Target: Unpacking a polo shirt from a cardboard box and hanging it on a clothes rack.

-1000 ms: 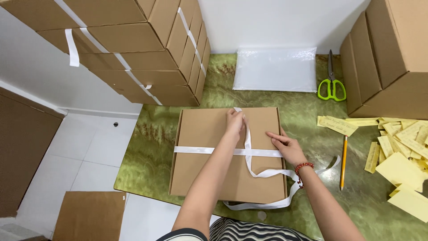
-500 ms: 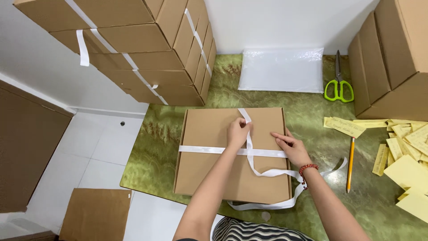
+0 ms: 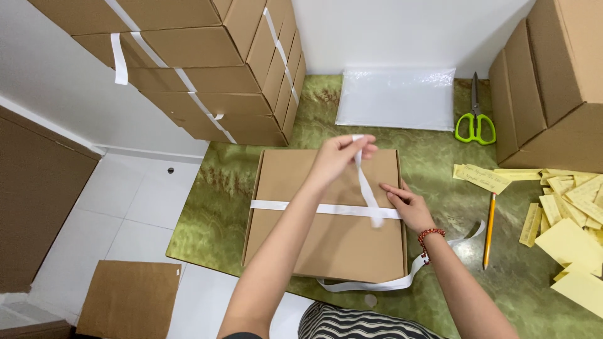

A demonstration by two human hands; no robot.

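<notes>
A green counter (image 3: 226, 182) carries a flat brown box (image 3: 295, 238) near its front edge. A white ribbon (image 3: 282, 205) runs across the lid of the box. The left hand (image 3: 339, 157) is closed and pinches one ribbon end, lifting it above the box. The right hand (image 3: 409, 206) lies open and presses its fingers on the ribbon crossing. Green scissors (image 3: 475, 122) and a pencil (image 3: 488, 229) lie to the right, well apart from the box.

On the table (image 3: 440, 188), the flat box (image 3: 326, 242) lies centre, stacked boxes (image 3: 207, 69) behind-left, a plastic bag (image 3: 396, 97) behind, scissors (image 3: 475, 122), pencil (image 3: 488, 229) and paper slips (image 3: 565, 213) right.
</notes>
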